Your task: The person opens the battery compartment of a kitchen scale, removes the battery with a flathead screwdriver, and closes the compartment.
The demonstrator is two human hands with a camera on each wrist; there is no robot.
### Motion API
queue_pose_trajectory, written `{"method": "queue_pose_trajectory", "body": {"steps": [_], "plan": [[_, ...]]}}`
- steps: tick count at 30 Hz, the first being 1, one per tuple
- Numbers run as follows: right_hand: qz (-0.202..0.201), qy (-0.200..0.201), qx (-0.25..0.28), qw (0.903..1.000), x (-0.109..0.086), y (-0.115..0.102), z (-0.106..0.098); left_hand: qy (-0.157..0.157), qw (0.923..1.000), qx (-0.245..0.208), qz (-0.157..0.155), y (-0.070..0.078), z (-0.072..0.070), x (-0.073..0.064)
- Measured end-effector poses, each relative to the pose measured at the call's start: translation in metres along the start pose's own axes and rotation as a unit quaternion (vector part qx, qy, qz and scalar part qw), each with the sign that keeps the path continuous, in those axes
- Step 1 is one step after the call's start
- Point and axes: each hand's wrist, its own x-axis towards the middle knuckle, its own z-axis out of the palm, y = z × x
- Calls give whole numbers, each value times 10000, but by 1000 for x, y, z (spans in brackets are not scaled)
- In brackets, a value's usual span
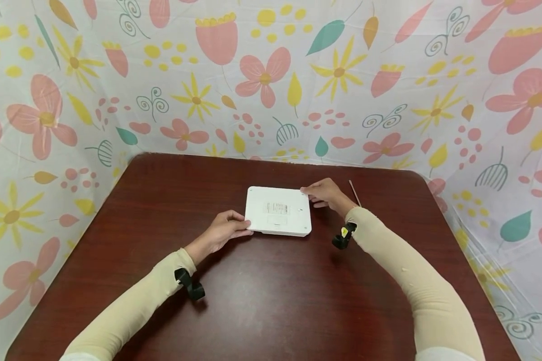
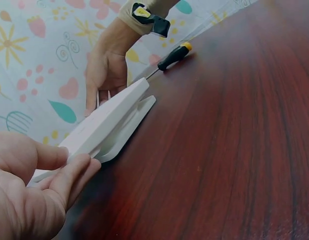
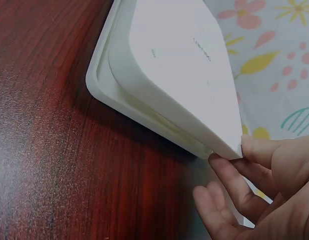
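A flat white square device [image 1: 278,205], which looks like a kitchen scale turned underside up, has a printed label and a small cover on its upper face. My left hand [image 1: 223,231] pinches its near left corner, thumb on top and fingers beneath. At the far right corner my right hand [image 1: 326,192] pinches the edge between thumb and fingers. In the left wrist view, a gap shows between the thick white body [image 2: 112,112] and a thinner plate [image 2: 129,131] below it. The right wrist view shows the same two layers, with my right fingers [image 3: 229,175] curled under the corner.
A screwdriver [image 2: 174,57] with a black and yellow handle lies on the dark wooden table [image 1: 262,296] beyond the device, by my right wrist. Only its thin shaft [image 1: 354,192] shows from the head. A flower-printed curtain [image 1: 262,115] stands behind and on both sides.
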Motion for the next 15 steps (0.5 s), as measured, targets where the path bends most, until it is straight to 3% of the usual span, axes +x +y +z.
{"method": "queue_pose_trajectory", "body": {"steps": [10,15], "plan": [[16,62,-165,9998,3,1,6,-50,9999,82,-141,-3,-6,1],[-180,46,-642,9978,3,-1,4,-123,9965,805,-162,6,-9,0]]}}
